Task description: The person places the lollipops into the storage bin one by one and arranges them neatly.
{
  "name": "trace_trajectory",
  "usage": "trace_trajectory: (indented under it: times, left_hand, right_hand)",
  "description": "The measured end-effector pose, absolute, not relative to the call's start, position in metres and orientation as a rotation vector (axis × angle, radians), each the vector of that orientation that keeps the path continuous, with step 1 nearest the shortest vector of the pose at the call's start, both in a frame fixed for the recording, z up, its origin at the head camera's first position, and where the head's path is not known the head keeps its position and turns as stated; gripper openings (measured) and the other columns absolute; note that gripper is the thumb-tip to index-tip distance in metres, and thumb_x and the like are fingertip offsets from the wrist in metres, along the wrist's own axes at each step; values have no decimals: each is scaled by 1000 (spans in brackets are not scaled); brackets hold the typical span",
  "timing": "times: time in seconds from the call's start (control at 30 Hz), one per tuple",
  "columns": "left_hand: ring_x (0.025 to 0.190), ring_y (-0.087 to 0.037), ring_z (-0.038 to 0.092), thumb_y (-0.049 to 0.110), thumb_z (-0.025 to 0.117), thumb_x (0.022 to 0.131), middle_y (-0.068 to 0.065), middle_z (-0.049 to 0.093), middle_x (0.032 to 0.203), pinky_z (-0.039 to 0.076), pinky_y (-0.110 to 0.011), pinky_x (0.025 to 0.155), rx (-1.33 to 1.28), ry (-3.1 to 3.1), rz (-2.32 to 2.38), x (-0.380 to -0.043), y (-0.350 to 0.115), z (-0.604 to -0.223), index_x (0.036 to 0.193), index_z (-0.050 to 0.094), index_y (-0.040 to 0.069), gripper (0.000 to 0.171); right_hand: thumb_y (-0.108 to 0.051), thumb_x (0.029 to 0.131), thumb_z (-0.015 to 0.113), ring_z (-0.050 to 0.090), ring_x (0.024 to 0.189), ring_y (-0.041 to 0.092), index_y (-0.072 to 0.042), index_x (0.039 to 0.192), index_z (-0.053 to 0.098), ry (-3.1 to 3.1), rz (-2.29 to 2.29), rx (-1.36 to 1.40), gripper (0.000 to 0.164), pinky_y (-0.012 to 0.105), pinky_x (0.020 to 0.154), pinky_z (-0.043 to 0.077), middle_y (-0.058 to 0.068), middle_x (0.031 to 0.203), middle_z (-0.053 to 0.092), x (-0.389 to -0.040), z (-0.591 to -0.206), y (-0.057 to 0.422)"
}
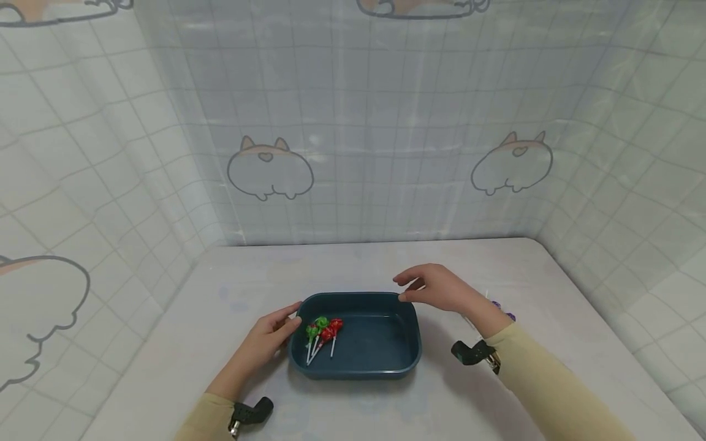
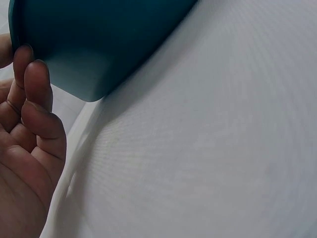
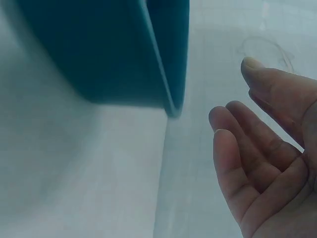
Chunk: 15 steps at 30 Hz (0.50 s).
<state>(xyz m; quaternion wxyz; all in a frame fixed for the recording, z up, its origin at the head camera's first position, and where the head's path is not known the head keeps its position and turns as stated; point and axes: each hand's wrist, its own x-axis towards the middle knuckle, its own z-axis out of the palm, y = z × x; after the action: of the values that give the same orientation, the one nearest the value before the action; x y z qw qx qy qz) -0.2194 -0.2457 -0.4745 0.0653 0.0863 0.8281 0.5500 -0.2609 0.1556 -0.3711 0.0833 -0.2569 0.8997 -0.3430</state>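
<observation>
A dark teal rectangular container [image 1: 354, 373] stands on the table, its outer wall [image 2: 114, 39] close up in the left wrist view. Two green lollipops [image 1: 322, 321] and two red lollipops [image 1: 335, 324] lie inside at its left, white sticks toward the front. My left hand [image 1: 268, 334] holds the left rim between thumb and fingers. Over the back right corner hovers my right hand [image 1: 436, 288], thumb and fingers apart, holding nothing. The right wrist view shows that hand [image 3: 272, 163] beside the container, with a gap between them.
Purple-wrapped lollipops [image 1: 512, 316] lie right of the container, partly hidden behind my right forearm. The white table [image 1: 353, 416] is bounded by tile-patterned curtains [image 1: 386, 184] at the back and both sides. Each wrist carries a black mount [image 1: 254, 410].
</observation>
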Motion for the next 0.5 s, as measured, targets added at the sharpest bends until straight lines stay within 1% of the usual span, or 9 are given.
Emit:
trace_trajectory:
  times: [0.2,0.33,0.47,0.5]
  left_hand:
    - [66,-24,52,40,65,96,-12,58,82,43,-30,53,252,2493,1665,-219,-245,-474,141,56,20,50]
    - [66,-24,52,40,65,96,-11,58,82,43,-31,53,237,2490,1669,-218,-244,-472,141,56,20,50]
    - [66,-25,52,37,64,97,-10,57,82,43,-32,52,246,2478,1686,-217,-244,-473,142,54,17,51]
    - [65,-25,52,37,64,97,-10,57,82,43,-32,51,250,2477,1689,-217,-244,-473,142,54,17,51]
  right_hand:
    - [-24,88,77,65,101,12,-18,124,69,2706,-1098,-651,37,35,82,53,-3,120,66,-255,-371,177]
    - [-27,89,76,65,103,14,-18,126,68,2718,-1128,-575,39,37,83,53,-1,121,66,-252,-374,193]
    - [-30,90,75,65,103,16,-18,126,67,2730,-1136,-499,40,37,83,53,1,121,66,-248,-379,210]
    - [-31,89,75,66,103,18,-19,126,68,2723,-1145,-457,40,37,78,54,1,120,67,-246,-380,215]
